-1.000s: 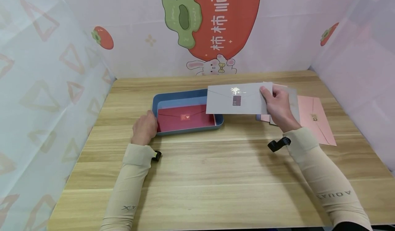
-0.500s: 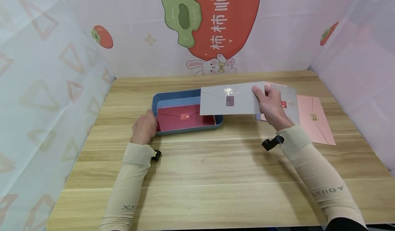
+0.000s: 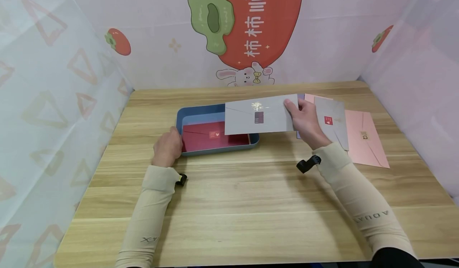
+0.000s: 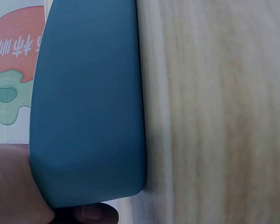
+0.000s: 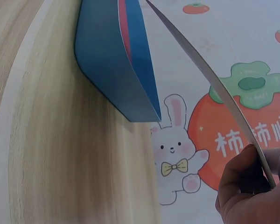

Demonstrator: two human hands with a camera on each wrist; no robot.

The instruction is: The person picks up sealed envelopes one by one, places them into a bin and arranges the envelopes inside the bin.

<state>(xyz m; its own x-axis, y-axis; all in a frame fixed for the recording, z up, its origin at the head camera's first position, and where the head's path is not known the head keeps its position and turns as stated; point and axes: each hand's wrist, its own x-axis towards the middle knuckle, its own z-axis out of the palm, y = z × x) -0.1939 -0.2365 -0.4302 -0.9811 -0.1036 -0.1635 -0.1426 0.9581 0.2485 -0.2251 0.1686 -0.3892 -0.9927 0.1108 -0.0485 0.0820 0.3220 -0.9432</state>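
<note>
Hands (image 3: 167, 147) (image 3: 306, 118) grip tray (image 3: 202, 112) by left end, envelope (image 3: 261, 114) by right edge, air between.

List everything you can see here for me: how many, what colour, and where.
Table: one, wood-toned, centre
Printed backdrop: three faces, pale, behind and beside the table
Tray: one, blue, left of centre
Sealed envelope: at least one, dark red, inside the tray
Raised envelope: one, light grey, partly covering the tray in the head view
Red-stickered envelope: one, grey, right side
Pink envelopes: at least two, pink, right side
Wrist devices: two, black, one per wrist
Sleeves: two, beige, forearms
Left-hand grip: one, bare, gripping the tray's left end
Right-hand grip: one, bare, pinching the raised envelope
</note>
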